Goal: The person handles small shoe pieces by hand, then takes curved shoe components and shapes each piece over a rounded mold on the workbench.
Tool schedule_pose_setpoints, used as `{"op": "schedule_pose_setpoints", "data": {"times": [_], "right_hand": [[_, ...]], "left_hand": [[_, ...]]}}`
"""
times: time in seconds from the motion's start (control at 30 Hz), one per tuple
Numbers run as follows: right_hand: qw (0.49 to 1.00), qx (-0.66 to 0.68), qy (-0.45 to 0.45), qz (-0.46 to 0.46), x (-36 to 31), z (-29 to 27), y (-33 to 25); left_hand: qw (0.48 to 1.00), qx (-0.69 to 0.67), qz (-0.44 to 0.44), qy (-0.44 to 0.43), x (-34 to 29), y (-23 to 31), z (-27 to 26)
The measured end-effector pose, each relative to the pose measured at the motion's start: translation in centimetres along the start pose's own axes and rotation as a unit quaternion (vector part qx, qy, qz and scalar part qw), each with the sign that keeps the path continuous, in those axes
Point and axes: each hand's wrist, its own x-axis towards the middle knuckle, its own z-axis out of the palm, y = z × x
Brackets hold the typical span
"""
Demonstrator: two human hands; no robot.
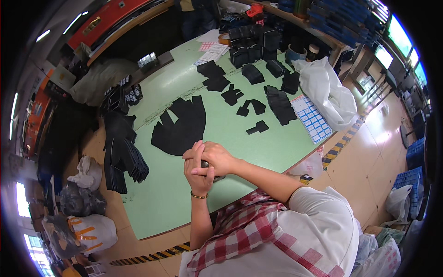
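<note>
1. At the far left of the pale green tabletop (152, 207), you have a thick pile of black, flat-cut pieces with long strips (121, 150); its lower ends spread like a fan over the table's edge.
2. Right of that, just beyond your hands, lies the large black flat piece of sheet material (182, 127). It looks matt and evenly dark, with a smoothly rounded lower edge, a long curved right side and a top-left border cut into uneven tabs by deep slots, green showing through the gaps.
3. Your left hand (195, 179), a beaded bracelet (199, 195) at its wrist, rises from the lower edge, its fingers crossed with those of the other hand near the piece's rounded edge; you may or may not be touching it.
4. Your right hand (218, 157) comes in from the right and folds over the left. A small dark rounded object (204, 164) shows between them; whether either hand grips it, I cannot tell.
5. Farther right lie small black notched cut-outs (258, 128), apart from one another, then a long overlapping black stack (280, 105).
6. Last come a blue-and-white gridded sheet (314, 121) and a crumpled white plastic bag (328, 94) at the table's right side.
</note>
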Motion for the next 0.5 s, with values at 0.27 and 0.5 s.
{"op": "schedule_pose_setpoints", "data": {"times": [0.27,0.5], "right_hand": [[1.000,0.009,-0.006,0.003,0.09,0.01,-0.03],[1.000,0.013,0.002,-0.004,0.23,0.11,-0.04]], "left_hand": [[1.000,0.008,0.004,-0.001,0.04,0.13,-0.13],[1.000,0.007,-0.005,0.003,0.08,0.21,-0.20]]}}
